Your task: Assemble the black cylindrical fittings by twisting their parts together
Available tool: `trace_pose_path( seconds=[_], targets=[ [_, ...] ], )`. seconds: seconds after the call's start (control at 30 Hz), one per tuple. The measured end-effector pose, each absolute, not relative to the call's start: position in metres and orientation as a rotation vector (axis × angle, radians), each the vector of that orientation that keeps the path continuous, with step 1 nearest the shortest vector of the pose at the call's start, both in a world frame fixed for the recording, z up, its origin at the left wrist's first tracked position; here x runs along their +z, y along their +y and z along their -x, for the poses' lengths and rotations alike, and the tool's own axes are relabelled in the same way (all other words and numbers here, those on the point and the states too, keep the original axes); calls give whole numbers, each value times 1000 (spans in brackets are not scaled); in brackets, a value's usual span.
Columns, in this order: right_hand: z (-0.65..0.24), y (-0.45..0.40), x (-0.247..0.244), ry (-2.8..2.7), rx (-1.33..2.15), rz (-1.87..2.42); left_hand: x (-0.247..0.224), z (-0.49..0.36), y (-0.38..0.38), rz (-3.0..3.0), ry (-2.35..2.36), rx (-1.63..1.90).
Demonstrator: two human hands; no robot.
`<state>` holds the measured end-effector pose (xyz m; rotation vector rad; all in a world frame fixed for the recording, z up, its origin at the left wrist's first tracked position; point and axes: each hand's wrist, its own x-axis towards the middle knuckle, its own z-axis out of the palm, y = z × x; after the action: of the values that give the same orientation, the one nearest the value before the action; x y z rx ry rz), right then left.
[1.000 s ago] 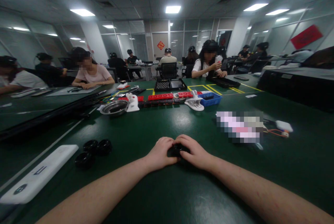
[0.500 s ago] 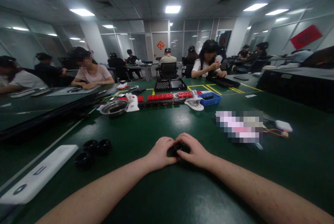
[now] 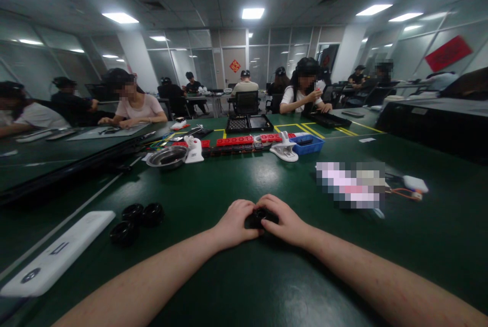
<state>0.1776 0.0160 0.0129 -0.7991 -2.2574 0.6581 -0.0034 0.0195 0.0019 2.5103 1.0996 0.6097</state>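
Both hands meet over the green tabletop [image 3: 267,276] around a small, glossy black round piece [image 3: 252,221]. My left hand [image 3: 235,221] grips it from the left, with the fingers curled over the top and the thumb low in front. My right hand [image 3: 284,220] wraps its right side, the thumb pressed on the near face. Most of the piece is hidden by fingers, so its exact kind cannot be made out. To the left lie three shiny black ring-shaped pieces [image 3: 152,213], close together and similar in look.
A white power-strip-like bar [image 3: 57,253] lies at left. Beyond my hands are a metal bowl [image 3: 168,158], white clip-like stands [image 3: 284,148], a red strip [image 3: 234,141] and a blue bin [image 3: 308,145]. A blurred-out item [image 3: 351,184] lies right. Other people sit farther back.
My hands stay in place around the black piece; the right thumb and fingers have shifted very slightly. A person at the far left has moved a hand.
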Motion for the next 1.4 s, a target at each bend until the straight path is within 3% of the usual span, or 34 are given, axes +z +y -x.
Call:
trace_pose_path(
  seconds=[0.3, 0.57, 0.83, 1.17, 1.4],
  targets=[
    [-178, 16, 7, -2175, 618, 1047, 2, 2, 20, -2529, 1095, 611],
    [-178, 17, 13, -2295, 676, 719, 1, 3, 20, -2506, 1112, 610],
    [-178, 18, 5, -2190, 594, 1016, 1, 3, 21, -2531, 1101, 601],
    [-179, 15, 15, -2265, 688, 723, -1, 4, 20, -2488, 1129, 603],
    [-178, 17, 5, -2180, 651, 946, 0, 3, 20, -2521, 1091, 618]
  ],
)
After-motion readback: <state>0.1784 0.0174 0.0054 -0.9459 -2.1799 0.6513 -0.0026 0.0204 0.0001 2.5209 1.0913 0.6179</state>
